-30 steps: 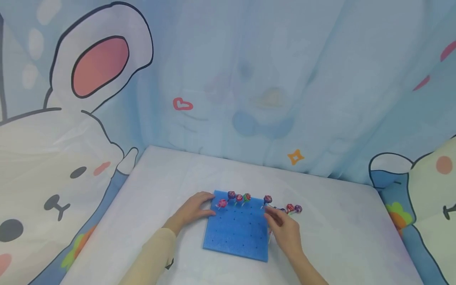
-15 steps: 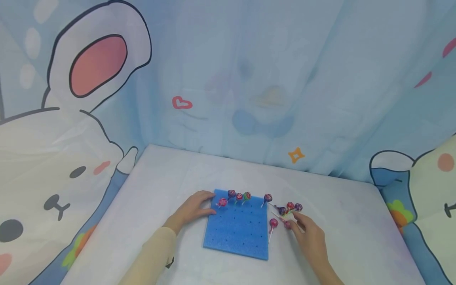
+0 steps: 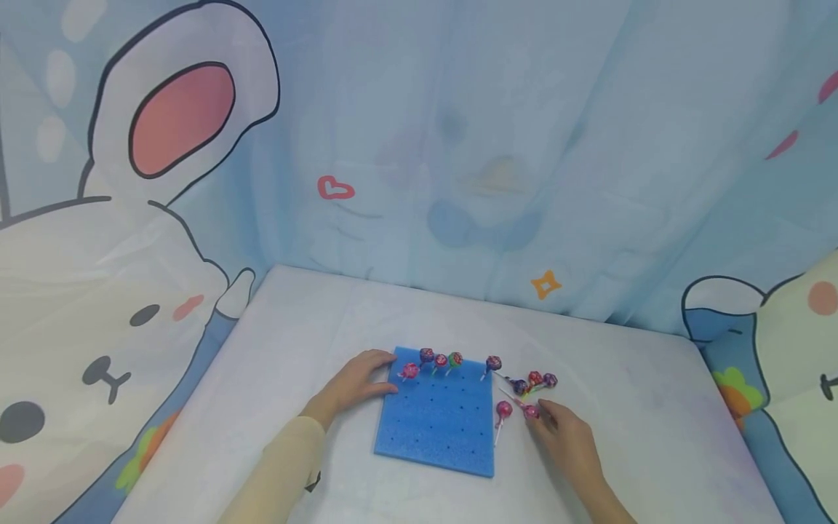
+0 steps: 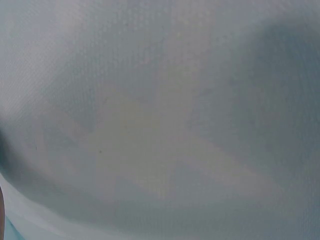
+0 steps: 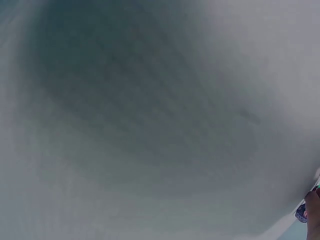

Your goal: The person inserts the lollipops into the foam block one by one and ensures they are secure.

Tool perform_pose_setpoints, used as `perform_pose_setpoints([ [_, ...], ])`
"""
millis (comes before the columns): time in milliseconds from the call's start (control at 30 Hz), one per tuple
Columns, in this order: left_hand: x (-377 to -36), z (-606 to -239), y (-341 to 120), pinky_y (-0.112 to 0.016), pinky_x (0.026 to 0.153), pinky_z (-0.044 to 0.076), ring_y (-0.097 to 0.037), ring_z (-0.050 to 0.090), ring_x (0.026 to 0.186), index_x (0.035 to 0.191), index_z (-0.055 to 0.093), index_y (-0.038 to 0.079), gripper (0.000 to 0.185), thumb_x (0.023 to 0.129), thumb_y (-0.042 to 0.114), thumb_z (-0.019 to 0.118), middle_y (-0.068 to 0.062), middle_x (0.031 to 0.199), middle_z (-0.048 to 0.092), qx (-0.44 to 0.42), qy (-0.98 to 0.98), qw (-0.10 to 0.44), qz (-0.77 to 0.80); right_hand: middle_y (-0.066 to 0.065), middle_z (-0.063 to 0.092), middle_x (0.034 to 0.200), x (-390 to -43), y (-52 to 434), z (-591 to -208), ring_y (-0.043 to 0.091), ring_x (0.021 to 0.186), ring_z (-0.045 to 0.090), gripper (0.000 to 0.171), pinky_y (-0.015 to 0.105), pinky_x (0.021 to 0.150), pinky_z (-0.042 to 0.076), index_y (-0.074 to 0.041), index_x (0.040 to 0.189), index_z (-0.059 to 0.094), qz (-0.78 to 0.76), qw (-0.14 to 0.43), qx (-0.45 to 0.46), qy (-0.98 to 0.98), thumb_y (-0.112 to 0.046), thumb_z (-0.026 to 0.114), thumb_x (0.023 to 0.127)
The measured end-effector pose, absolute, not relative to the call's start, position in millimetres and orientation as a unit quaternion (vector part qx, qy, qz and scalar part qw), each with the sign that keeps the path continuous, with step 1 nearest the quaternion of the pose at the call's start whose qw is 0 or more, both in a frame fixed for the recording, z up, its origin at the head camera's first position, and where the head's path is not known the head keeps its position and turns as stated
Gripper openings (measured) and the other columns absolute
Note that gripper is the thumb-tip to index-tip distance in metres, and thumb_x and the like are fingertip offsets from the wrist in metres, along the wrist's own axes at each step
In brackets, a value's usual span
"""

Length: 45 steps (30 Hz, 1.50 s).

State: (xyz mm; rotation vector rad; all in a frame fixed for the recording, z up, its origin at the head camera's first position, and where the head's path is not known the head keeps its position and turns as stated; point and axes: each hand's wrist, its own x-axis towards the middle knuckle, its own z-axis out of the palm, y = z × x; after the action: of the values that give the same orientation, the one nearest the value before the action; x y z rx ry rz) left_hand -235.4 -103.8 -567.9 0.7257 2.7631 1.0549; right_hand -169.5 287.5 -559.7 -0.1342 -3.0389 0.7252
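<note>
Right hand point(image 3: 566, 442) — seemingly touching lollipop point(image 3: 531, 412)

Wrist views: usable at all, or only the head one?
Left wrist: blurred grey cloth, nothing resolvable. Right wrist: the same blur, only a sliver of fingers at the lower right edge. Head: evenly lit and sharp, blue foam board, lollipops and both hands clear; slight wide-angle bend.

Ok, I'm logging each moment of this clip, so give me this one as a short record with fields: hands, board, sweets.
left hand: rests on the far left corner of the blue foam board
right hand: fingertips at a pink lollipop lying on the table
standing lollipops: five in the board's far row
loose lollipops: lying right of the board
wrist views: blurred, nothing readable
</note>
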Motion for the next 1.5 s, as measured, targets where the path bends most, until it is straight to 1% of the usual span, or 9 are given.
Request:
perform_pose_setpoints([
  [233, -236.8, -565.8, -103.8, -0.044, 0.115, 0.032, -0.028, 0.042, 0.136, 0.139, 0.054, 0.011, 0.063, 0.087, 0.042, 0.072, -0.008, 0.142, 0.052, 0.238, 0.906, 0.046, 0.346, 0.024, 0.064, 0.119, -171.5, 284.8, -562.4, 0.041, 0.114, 0.059, 0.038, 0.055, 0.094, 0.051, 0.004, 0.12, 0.063, 0.216, 0.023, -0.028, -0.976, -0.013, 0.074, 0.087],
  [400, -236.3, -563.6, -103.7, -0.044, 0.116, 0.032, -0.028, 0.041, 0.137, 0.139, 0.054, 0.012, 0.062, 0.088, 0.041, 0.072, -0.009, 0.142, 0.052, 0.239, 0.905, 0.047, 0.348, 0.024, 0.065, 0.117, -171.5, 284.8, -564.0, 0.041, 0.111, 0.061, 0.036, 0.054, 0.093, 0.052, 0.004, 0.118, 0.065, 0.217, 0.051, -0.012, -0.975, -0.009, 0.074, 0.086],
  [667, -237.2, -562.1, -103.6, -0.045, 0.115, 0.032, -0.028, 0.041, 0.137, 0.139, 0.054, 0.011, 0.061, 0.088, 0.039, 0.072, -0.009, 0.142, 0.052, 0.239, 0.903, 0.047, 0.353, 0.025, 0.066, 0.114, -172.4, 285.6, -563.9, 0.039, 0.103, 0.065, 0.032, 0.05, 0.087, 0.055, 0.004, 0.119, 0.059, 0.242, 0.089, -0.011, -0.966, -0.002, 0.068, 0.089],
  [900, -238.0, -564.1, -103.3, -0.045, 0.115, 0.032, -0.028, 0.041, 0.137, 0.139, 0.053, 0.012, 0.061, 0.088, 0.039, 0.072, -0.009, 0.142, 0.052, 0.236, 0.904, 0.052, 0.353, 0.025, 0.063, 0.12, -170.5, 283.7, -555.1, 0.039, 0.105, 0.066, 0.033, 0.043, 0.085, 0.056, 0.003, 0.123, 0.059, 0.305, 0.112, 0.005, -0.946, 0.002, 0.065, 0.09],
  [1100, -237.1, -565.2, -103.6, -0.044, 0.116, 0.031, -0.028, 0.041, 0.137, 0.139, 0.054, 0.012, 0.062, 0.088, 0.04, 0.072, -0.009, 0.142, 0.052, 0.237, 0.905, 0.053, 0.35, 0.019, 0.065, 0.121, -168.8, 276.2, -546.0, 0.034, 0.107, 0.065, 0.036, 0.039, 0.084, 0.056, -0.001, 0.124, 0.062, 0.329, 0.143, 0.049, -0.932, 0.005, 0.067, 0.088],
  [1200, -236.8, -566.0, -103.6, -0.044, 0.116, 0.031, -0.028, 0.041, 0.137, 0.139, 0.054, 0.012, 0.062, 0.088, 0.04, 0.072, -0.009, 0.142, 0.052, 0.238, 0.904, 0.051, 0.352, 0.017, 0.064, 0.123, -169.2, 270.8, -540.6, 0.033, 0.11, 0.064, 0.039, 0.038, 0.084, 0.056, -0.003, 0.125, 0.063, 0.34, 0.143, 0.058, -0.928, 0.005, 0.068, 0.087],
  [1267, -236.7, -566.9, -103.6, -0.044, 0.115, 0.032, -0.028, 0.041, 0.137, 0.139, 0.054, 0.012, 0.062, 0.088, 0.041, 0.072, -0.008, 0.142, 0.052, 0.237, 0.904, 0.05, 0.351, 0.015, 0.064, 0.124, -169.6, 267.0, -537.7, 0.032, 0.111, 0.064, 0.041, 0.033, 0.085, 0.055, -0.004, 0.127, 0.062, 0.344, 0.137, 0.057, -0.927, 0.004, 0.069, 0.087],
  [1400, -235.8, -567.1, -103.5, -0.044, 0.116, 0.031, -0.028, 0.041, 0.137, 0.139, 0.053, 0.013, 0.062, 0.088, 0.041, 0.072, -0.009, 0.142, 0.052, 0.236, 0.906, 0.051, 0.348, 0.011, 0.066, 0.121, -171.4, 259.8, -533.2, 0.027, 0.111, 0.065, 0.041, 0.012, 0.085, 0.05, -0.008, 0.126, 0.063, 0.363, 0.138, 0.065, -0.919, 0.002, 0.07, 0.087],
  [1500, -234.9, -565.8, -103.5, -0.044, 0.116, 0.03, -0.029, 0.041, 0.137, 0.139, 0.053, 0.012, 0.062, 0.088, 0.04, 0.072, -0.009, 0.142, 0.052, 0.235, 0.905, 0.054, 0.351, 0.009, 0.068, 0.118, -172.3, 252.8, -528.9, 0.026, 0.109, 0.066, 0.039, 0.005, 0.084, 0.045, -0.008, 0.123, 0.065, 0.367, 0.149, 0.087, -0.914, 0.003, 0.071, 0.086],
])
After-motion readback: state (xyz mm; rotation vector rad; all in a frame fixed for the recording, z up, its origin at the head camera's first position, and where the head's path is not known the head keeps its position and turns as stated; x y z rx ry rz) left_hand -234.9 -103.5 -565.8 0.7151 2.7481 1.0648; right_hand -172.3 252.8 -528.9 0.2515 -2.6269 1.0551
